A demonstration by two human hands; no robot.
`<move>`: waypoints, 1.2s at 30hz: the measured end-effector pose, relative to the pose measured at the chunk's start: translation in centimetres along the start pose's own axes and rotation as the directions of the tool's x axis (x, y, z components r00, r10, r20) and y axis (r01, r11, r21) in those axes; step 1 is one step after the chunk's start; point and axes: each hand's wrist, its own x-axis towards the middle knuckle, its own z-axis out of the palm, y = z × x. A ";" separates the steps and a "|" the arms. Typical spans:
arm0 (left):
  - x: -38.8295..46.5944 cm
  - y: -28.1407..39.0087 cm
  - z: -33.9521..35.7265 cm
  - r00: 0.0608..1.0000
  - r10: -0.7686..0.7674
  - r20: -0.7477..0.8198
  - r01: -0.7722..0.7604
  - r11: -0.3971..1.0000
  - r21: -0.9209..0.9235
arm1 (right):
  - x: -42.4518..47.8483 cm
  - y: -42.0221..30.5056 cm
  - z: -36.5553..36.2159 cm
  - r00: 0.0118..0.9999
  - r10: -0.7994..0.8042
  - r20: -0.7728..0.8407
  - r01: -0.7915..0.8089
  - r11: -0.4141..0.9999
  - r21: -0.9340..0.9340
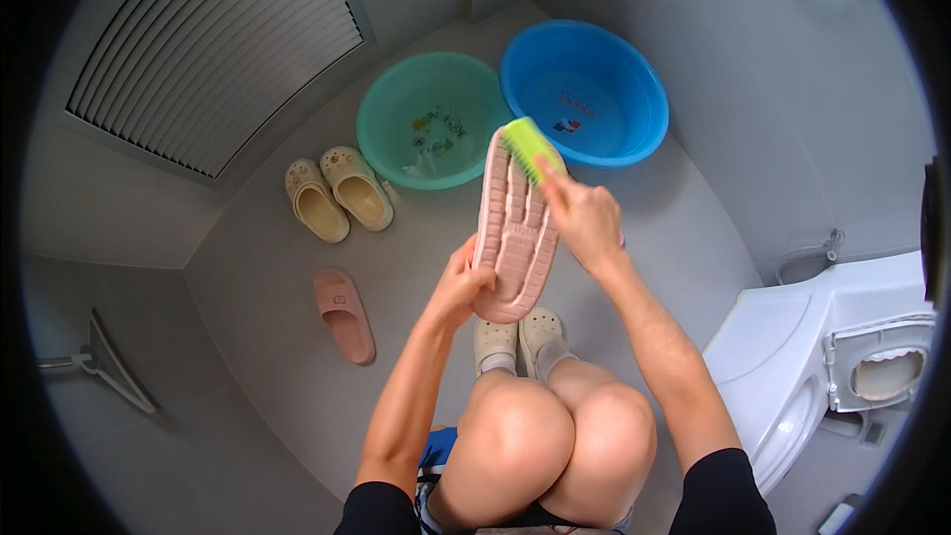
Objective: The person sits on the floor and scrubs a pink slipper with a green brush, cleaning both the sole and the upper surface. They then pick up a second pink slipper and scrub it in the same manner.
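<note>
A pink slide slipper (514,238) is held up in front of my knees, its grooved sole facing me. My left hand (462,286) grips it by the heel end at the left edge, thumb on the sole. In my right hand (587,219) is a lime-green scrubbing brush (531,148), its bristles against the toe end of the sole. The brush looks slightly blurred. Another pink slide slipper (345,316) lies upright on the floor to the left.
A green plastic basin (383,119) with patterned bottom and a blue plastic basin (639,104) stand ahead. Cream clogs (338,193) sit beside the green one. At right is a white washbasin unit (773,312); at left, a louvred panel (223,52) and a floor squeegee (122,364).
</note>
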 end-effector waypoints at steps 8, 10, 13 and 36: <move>-0.5 -1.1 0.4 0.949 0.313 -0.027 -0.287 0.900 0.330 | -0.9 0.3 -0.3 0.895 0.416 0.159 -0.395 0.578 0.714; -0.8 -1.2 1.1 0.956 0.280 -0.082 -0.167 0.755 0.634 | -1.9 -0.4 -0.2 0.880 0.372 0.297 -0.428 0.348 0.834; -0.1 -1.7 1.7 0.745 0.616 0.256 -0.353 0.038 0.935 | -3.2 0.1 1.0 0.890 0.221 0.398 -0.381 -0.115 0.917; 2.0 -2.4 0.0 0.592 0.795 0.131 -0.264 0.039 0.964 | -5.1 0.4 3.3 0.917 0.292 0.271 -0.386 0.474 0.792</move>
